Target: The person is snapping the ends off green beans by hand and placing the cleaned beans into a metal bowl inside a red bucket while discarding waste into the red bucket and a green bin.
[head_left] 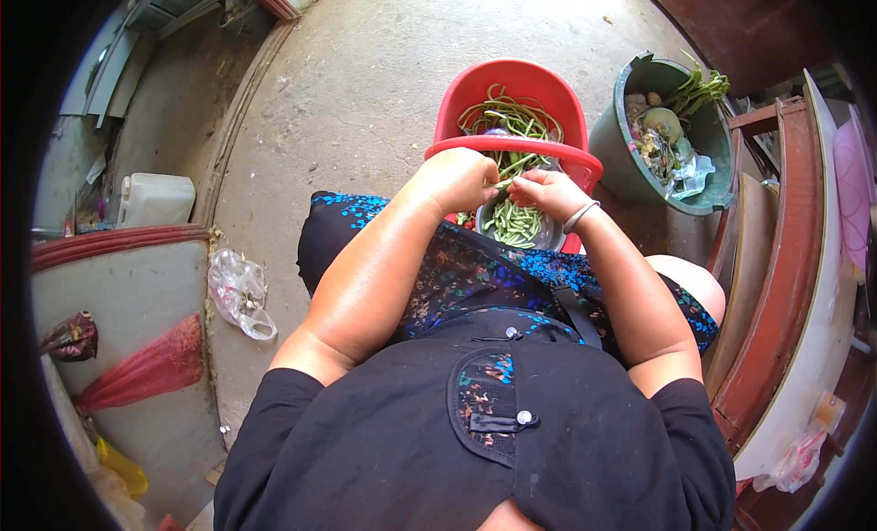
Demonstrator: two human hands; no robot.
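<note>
Pinching one green bean [503,184] betw. both hands, just above centre of frame

The L hand [457,178] comes from lower left w/ its fingers curled inward; thumb & fingertips are pressed together on the left part of the bean. The R hand [551,196], w/ a pale wristband [581,217], pinches the right part of same bean, also by fingertips. Exact place of each fingertip is too small to tell.

Bean is thus held above a bowl [557,236], which contains many short bean pieces [513,222], approx. centre of frame. Behind the hands, at upper centre, stands a red plastic tub [512,71] w/ a wide red band [539,147] across its front. Long, uncut beans [523,120] lie there in a loose tangle.

At upper right, near the tub, is a dark green bucket [614,152] w/ mixed waste, incl. crumpled plastic; leafy stems [700,91] hang over its rim. Far left of frame: white jerrycan [157,200]. Lower than it, a clear plastic bag [239,294] lies on the concrete floor [356,93]. The person's dark floral garment [448,275] covers the lap, directly below the bowl in the frame.
</note>
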